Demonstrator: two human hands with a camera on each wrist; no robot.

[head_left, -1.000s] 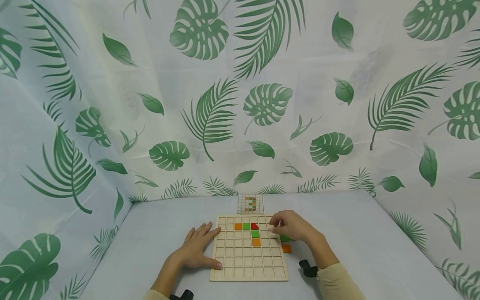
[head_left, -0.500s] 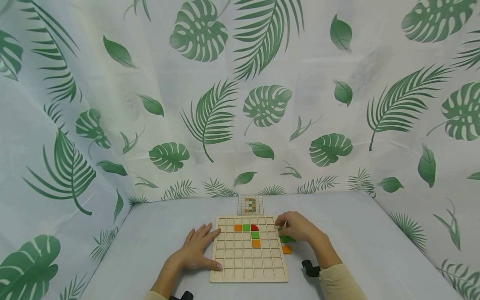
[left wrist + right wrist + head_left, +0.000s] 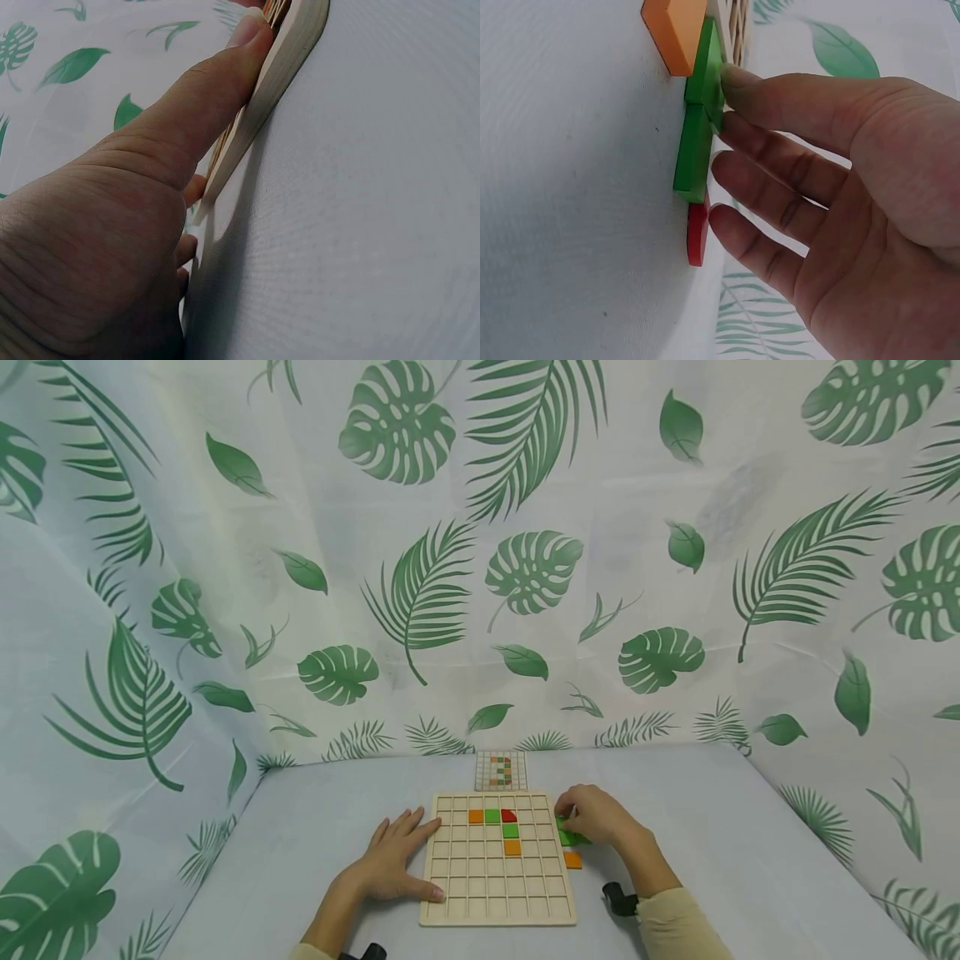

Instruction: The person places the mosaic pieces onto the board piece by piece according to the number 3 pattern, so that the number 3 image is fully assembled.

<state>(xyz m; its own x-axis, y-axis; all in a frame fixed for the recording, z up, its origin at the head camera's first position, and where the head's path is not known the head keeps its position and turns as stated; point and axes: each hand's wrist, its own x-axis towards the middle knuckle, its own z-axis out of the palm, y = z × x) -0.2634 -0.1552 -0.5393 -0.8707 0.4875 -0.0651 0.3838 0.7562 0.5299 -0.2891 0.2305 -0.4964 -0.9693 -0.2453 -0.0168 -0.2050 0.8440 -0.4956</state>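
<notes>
My left hand (image 3: pixel 393 860) lies with spread fingers on the left edge of the wooden grid board (image 3: pixel 472 893). In the left wrist view its thumb (image 3: pixel 225 67) rests along the board's rim. On the board lie orange, green and red tiles, among them a green tile (image 3: pixel 511 831) and a quarter-round red tile (image 3: pixel 509 816). My right hand (image 3: pixel 598 817) is beside the board's right edge, over loose green tiles (image 3: pixel 694 150). Its thumb and forefinger tips are right at the upper green tile, the other fingers slightly bent; I cannot tell whether they pinch it.
A small pattern card (image 3: pixel 501 771) lies behind the board. A loose orange tile (image 3: pixel 573 860) lies by the board's right edge, and a loose red tile (image 3: pixel 697 234) is beyond the green ones. A leaf-print cloth (image 3: pixel 450 610) hangs behind the table.
My right hand has moved right, from over the board's upper right squares to the loose green tiles beside it. The left hand has stayed on the board's edge.
</notes>
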